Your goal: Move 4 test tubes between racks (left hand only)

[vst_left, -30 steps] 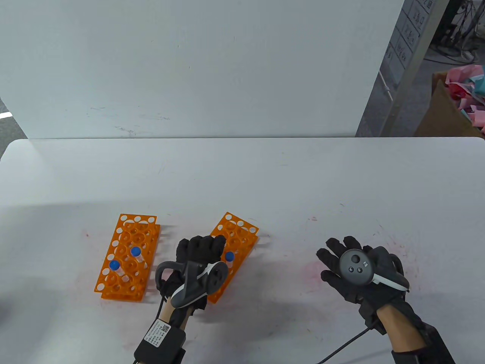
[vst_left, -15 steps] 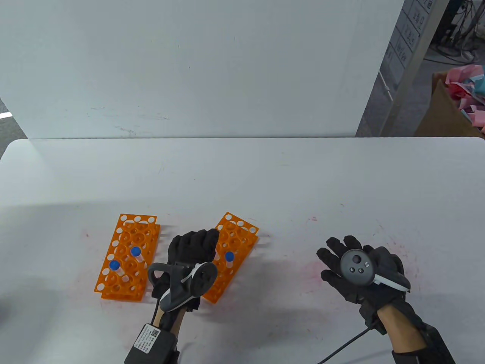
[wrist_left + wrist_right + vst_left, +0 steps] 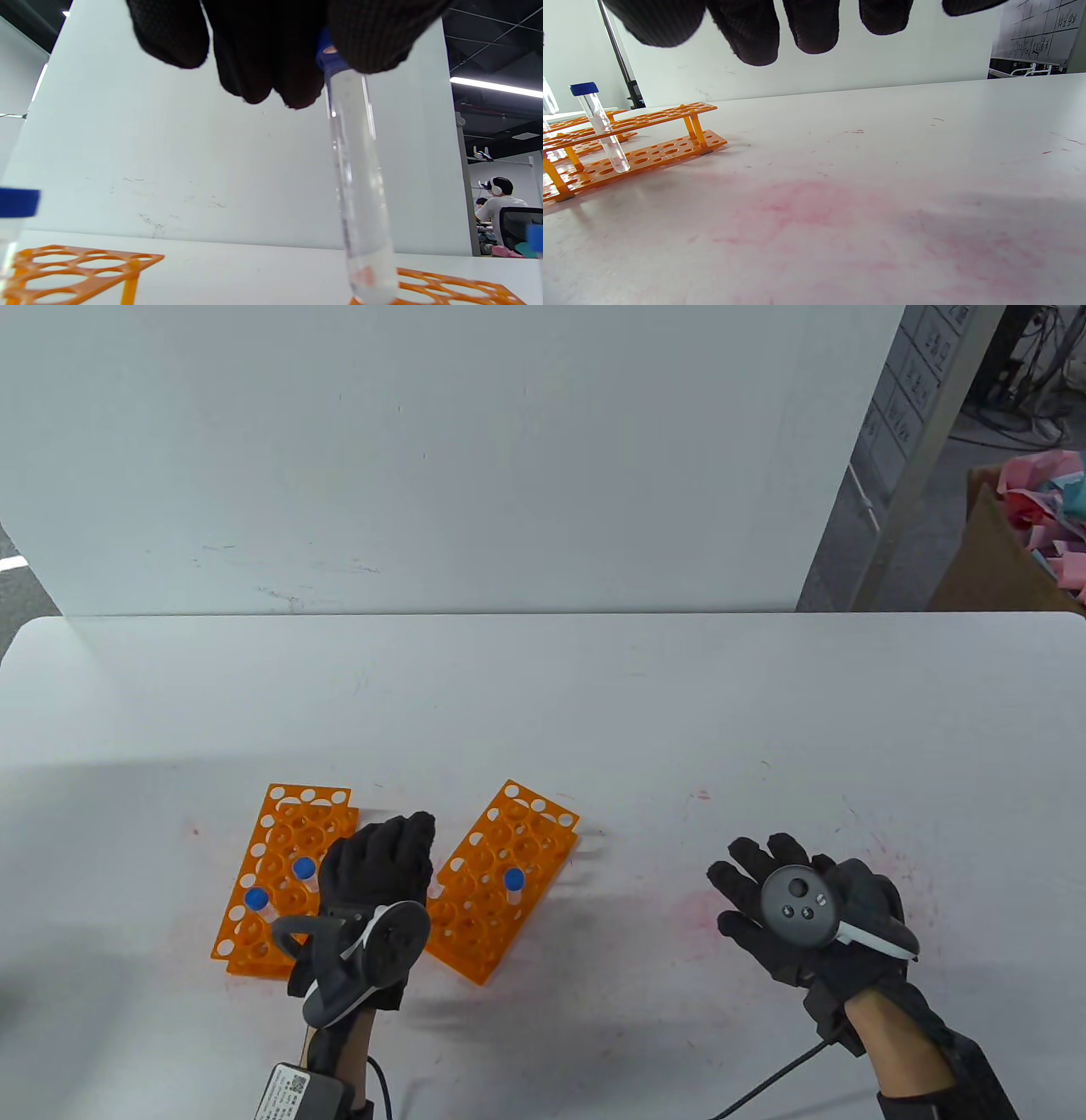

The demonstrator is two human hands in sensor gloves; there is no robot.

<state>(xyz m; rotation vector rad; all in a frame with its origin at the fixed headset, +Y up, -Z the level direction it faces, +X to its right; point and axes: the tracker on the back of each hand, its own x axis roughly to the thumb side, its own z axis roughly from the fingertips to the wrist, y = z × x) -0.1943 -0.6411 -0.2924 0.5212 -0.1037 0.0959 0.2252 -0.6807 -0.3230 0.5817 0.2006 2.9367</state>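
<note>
From above, the left hand (image 3: 377, 869) hides its test tube (image 3: 354, 182). The wrist view shows fingertips (image 3: 369, 38) pinching the blue cap, tube hanging left of the right rack (image 3: 501, 882). Right hand (image 3: 806, 912) lies spread, holding nothing.

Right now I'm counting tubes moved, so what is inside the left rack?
Two blue-capped tubes stand in the left rack. The left hand, holding a third tube, covers the rack's right side, so those holes cannot be seen.
</note>
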